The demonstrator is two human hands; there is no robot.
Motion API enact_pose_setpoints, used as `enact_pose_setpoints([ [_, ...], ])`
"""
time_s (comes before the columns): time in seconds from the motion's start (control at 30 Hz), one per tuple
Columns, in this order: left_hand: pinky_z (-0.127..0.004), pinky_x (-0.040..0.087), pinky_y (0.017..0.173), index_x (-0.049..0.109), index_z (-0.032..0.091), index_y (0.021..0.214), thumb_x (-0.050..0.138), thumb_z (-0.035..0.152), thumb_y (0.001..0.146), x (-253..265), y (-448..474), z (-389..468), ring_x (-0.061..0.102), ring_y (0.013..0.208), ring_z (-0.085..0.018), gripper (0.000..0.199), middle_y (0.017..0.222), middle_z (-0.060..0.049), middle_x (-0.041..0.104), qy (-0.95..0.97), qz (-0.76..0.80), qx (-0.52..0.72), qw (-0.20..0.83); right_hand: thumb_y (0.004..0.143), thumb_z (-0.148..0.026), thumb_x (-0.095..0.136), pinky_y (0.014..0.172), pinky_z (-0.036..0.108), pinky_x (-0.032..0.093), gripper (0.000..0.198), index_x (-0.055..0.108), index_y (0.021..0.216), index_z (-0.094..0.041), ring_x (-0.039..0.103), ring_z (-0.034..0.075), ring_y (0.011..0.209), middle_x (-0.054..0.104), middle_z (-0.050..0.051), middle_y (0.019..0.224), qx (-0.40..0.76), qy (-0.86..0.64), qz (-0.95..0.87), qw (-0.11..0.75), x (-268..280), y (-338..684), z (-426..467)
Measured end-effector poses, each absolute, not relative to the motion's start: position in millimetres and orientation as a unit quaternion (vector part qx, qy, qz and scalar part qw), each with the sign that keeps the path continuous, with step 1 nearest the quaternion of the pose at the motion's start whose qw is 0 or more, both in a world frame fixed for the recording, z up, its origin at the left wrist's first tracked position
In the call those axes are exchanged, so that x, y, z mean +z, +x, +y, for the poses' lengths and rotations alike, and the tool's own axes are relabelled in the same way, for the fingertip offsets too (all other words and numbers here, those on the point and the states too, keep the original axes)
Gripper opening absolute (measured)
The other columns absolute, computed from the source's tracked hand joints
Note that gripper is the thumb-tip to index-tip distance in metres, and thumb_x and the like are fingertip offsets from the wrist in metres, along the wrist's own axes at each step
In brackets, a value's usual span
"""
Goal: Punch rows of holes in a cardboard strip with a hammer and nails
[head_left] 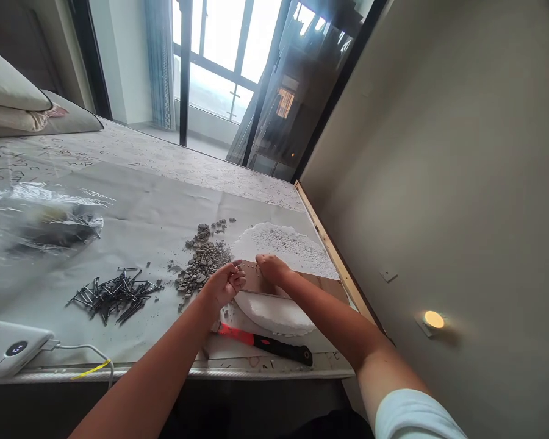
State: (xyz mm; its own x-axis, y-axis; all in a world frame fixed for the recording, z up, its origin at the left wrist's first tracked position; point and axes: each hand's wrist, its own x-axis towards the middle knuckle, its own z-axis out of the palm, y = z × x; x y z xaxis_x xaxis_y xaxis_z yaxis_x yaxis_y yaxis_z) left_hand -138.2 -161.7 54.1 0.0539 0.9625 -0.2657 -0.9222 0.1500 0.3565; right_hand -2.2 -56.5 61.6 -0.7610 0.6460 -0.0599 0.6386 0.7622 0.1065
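Note:
My left hand point(226, 284) is closed at the left end of a brown board point(320, 286), its fingers curled together. Whatever they may hold is hidden. Over the same board my right hand point(272, 268) pinches near the top edge, fingertips down; what is between them is too small to make out. Small light dots show on the board between the hands. The board lies across white foam point(274, 312). A hammer point(269, 344) with a red and black handle lies in front, its head hidden behind my left wrist.
Grey rubble point(201, 265) lies beside my left hand. A heap of dark nails point(116, 294) is farther left, with a clear plastic bag point(46, 222) behind it. A white power bank point(16, 347) with a cable sits front left. A wooden rail point(329, 244) and wall bound the right.

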Motion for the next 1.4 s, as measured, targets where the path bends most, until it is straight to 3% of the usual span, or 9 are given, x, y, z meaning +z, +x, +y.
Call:
enact_pose_setpoints([
  [0.17,-0.016,0.033,0.041,0.049,0.014,0.069,0.043,0.003,0.073,53.4,-141.3,-158.2,0.039,0.043,-0.006,0.014,0.051,0.005,0.038,0.001,0.263,0.676,0.688,0.091,-0.008,0.035,0.062,0.024,0.042,0.021,0.051,0.106,-0.01,0.063,0.017,0.075,0.068,0.012,0.087,0.016,0.372,0.928,-0.006,73.4,1.4,-53.4],
  [0.3,-0.018,0.042,0.045,0.05,0.014,0.07,0.042,0.017,0.086,56.3,-139.2,-156.2,0.047,0.046,-0.008,0.018,0.053,0.001,0.047,-0.012,0.33,0.691,0.643,0.096,-0.02,0.034,0.072,0.023,0.043,0.021,0.053,0.102,-0.016,0.061,0.015,0.088,0.067,0.008,0.098,-0.073,0.301,0.948,-0.077,92.0,0.1,-57.8],
  [0.43,-0.022,0.046,0.047,0.051,0.014,0.071,0.037,0.028,0.093,59.8,-130.7,-158.5,0.052,0.047,-0.011,0.03,0.054,-0.002,0.052,0.011,0.38,0.645,0.663,0.091,-0.017,0.044,0.078,0.027,0.045,0.015,0.059,0.092,-0.016,0.06,0.016,0.093,0.065,0.009,0.104,-0.168,0.187,0.962,-0.106,102.0,-7.5,-73.4],
  [0.57,-0.018,0.031,0.034,0.046,0.017,0.066,0.038,0.034,0.093,58.2,-125.0,-163.5,0.041,0.036,-0.008,0.033,0.05,0.002,0.046,0.065,0.331,0.588,0.736,0.085,-0.012,0.051,0.082,0.03,0.046,0.014,0.065,0.087,-0.015,0.06,0.018,0.095,0.065,0.011,0.109,-0.133,0.162,0.975,-0.08,103.8,-13.8,-85.0],
  [0.7,-0.016,0.02,0.032,0.048,0.015,0.069,0.037,0.042,0.093,50.7,-129.8,-164.5,0.03,0.031,-0.004,0.037,0.047,0.005,0.037,0.061,0.323,0.579,0.746,0.087,-0.018,0.052,0.088,0.029,0.044,0.023,0.064,0.106,-0.014,0.059,0.018,0.103,0.064,0.011,0.115,-0.075,0.22,0.966,-0.113,101.9,-7.4,-77.2],
  [0.87,-0.017,0.018,0.032,0.051,0.015,0.074,0.032,0.057,0.089,44.8,-138.4,-161.7,0.026,0.03,-0.005,0.048,0.045,0.007,0.034,0.02,0.352,0.608,0.711,0.09,-0.014,0.044,0.081,0.025,0.045,0.026,0.068,0.099,-0.014,0.063,0.016,0.093,0.068,0.009,0.103,0.036,0.305,0.952,-0.021,84.1,1.6,-59.7],
  [1.0,-0.018,0.019,0.033,0.049,0.016,0.072,0.025,0.047,0.094,44.5,-137.5,-161.3,0.027,0.03,-0.007,0.045,0.043,0.007,0.031,0.003,0.365,0.607,0.706,0.087,-0.013,0.048,0.072,0.024,0.046,0.023,0.07,0.085,-0.012,0.064,0.017,0.081,0.069,0.011,0.091,0.063,0.298,0.952,0.035,64.8,-5.9,-57.4],
  [1.17,-0.02,0.03,0.037,0.046,0.018,0.069,0.028,0.042,0.094,44.2,-136.6,-161.4,0.037,0.035,-0.01,0.039,0.043,0.005,0.034,-0.037,0.368,0.614,0.697,0.082,-0.007,0.048,0.072,0.026,0.047,0.022,0.07,0.087,-0.009,0.063,0.019,0.083,0.068,0.013,0.092,0.104,0.278,0.952,0.076,54.3,-19.2,-58.6],
  [1.4,-0.021,0.029,0.037,0.043,0.019,0.067,0.029,0.037,0.094,33.3,-139.6,-156.4,0.037,0.035,-0.01,0.036,0.043,0.006,0.032,-0.059,0.319,0.616,0.718,0.08,-0.002,0.047,0.073,0.028,0.048,0.025,0.067,0.094,-0.01,0.062,0.022,0.088,0.066,0.013,0.095,0.143,0.236,0.955,0.108,52.4,-23.4,-58.3],
])
